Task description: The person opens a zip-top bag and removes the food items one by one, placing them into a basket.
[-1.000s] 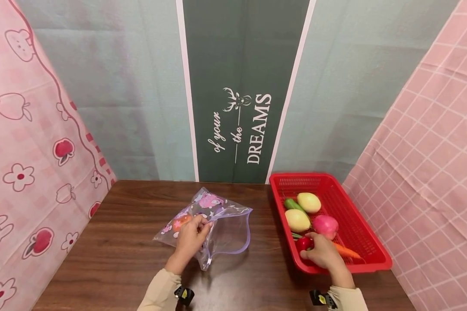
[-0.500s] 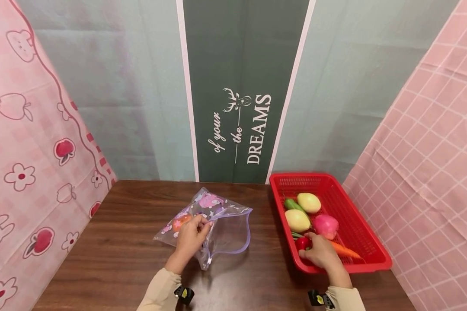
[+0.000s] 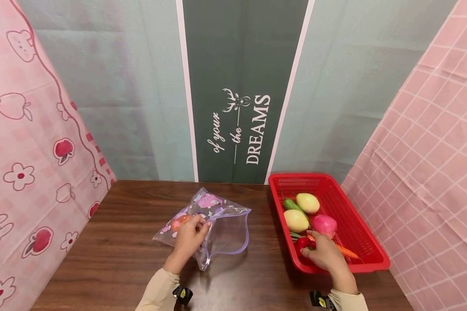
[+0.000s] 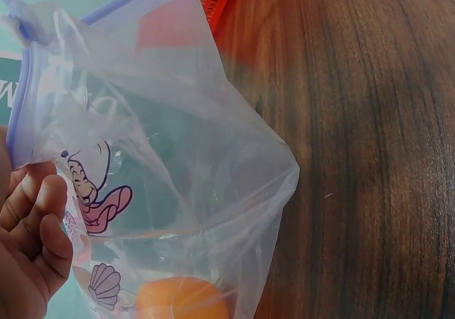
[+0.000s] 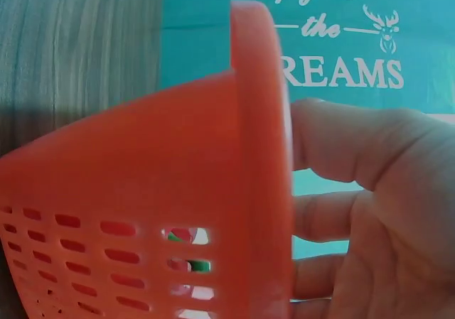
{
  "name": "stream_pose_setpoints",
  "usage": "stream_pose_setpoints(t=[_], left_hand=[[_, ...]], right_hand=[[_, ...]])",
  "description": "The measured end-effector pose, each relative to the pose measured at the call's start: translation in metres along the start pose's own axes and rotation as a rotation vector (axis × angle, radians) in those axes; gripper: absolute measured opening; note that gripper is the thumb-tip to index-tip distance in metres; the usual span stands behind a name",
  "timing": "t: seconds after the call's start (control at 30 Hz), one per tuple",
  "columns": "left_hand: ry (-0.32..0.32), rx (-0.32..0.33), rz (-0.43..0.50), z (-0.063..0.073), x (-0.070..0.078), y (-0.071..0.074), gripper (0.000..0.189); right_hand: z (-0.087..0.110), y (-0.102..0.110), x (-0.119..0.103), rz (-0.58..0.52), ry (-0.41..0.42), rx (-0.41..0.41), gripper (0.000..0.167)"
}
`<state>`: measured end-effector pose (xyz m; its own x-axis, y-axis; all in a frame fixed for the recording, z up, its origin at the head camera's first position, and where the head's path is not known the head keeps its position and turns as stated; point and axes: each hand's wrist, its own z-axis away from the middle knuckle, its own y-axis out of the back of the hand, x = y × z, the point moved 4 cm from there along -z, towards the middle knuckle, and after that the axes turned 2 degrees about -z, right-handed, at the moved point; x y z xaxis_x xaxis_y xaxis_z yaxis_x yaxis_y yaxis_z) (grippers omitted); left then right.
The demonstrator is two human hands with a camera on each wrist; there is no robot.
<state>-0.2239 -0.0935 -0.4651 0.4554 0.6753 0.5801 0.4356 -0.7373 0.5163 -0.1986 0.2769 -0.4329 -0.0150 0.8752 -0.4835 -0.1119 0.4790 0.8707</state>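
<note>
A clear zip bag [image 3: 229, 233] with a lilac edge and cartoon prints lies on the table. My left hand [image 3: 190, 236] pinches the edge of its opening between thumb and fingers. Inside, an orange rounded thing [image 4: 181, 299] shows through the plastic. At the right, my right hand [image 3: 327, 255] reaches into a red basket [image 3: 358, 216]. Its thumb and fingers are curled round a shiny red bell pepper [image 3: 301, 244], partly covered by the hand. In the right wrist view the basket wall hides the fingertips and the pepper's grip.
Also in the basket are two pale yellow oval fruits [image 3: 308, 203], a green cucumber-like vegetable [image 3: 289, 204], a pink round fruit [image 3: 324, 224] and an orange carrot [image 3: 348, 252]. The basket's raised rim [image 5: 259, 155] stands beside the right palm. Fabric hangs behind the table.
My right thumb has shifted slightly over the red bell pepper, and the fingers have closed in around it. The left hand and the zip bag have stayed in place.
</note>
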Motion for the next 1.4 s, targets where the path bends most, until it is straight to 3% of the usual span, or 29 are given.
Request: stream_pose_setpoints(t=[0.3, 0.53, 0.77, 1.4], left_hand=[[0.005, -0.008, 0.023, 0.002, 0.001, 0.000, 0.019], [0.021, -0.015, 0.031, 0.001, 0.001, 0.000, 0.019], [0.031, -0.019, 0.036, 0.001, 0.002, 0.000, 0.019], [0.020, -0.019, 0.047, 0.001, 0.004, 0.000, 0.019]], right_hand=[[0.020, 0.004, -0.028, 0.067, 0.089, 0.156, 0.055], [0.028, 0.004, -0.046, 0.087, 0.104, 0.186, 0.054], [0.029, -0.003, -0.067, 0.104, 0.186, 0.237, 0.052], [0.020, -0.047, -0.118, 0.008, 0.411, 0.180, 0.045]])
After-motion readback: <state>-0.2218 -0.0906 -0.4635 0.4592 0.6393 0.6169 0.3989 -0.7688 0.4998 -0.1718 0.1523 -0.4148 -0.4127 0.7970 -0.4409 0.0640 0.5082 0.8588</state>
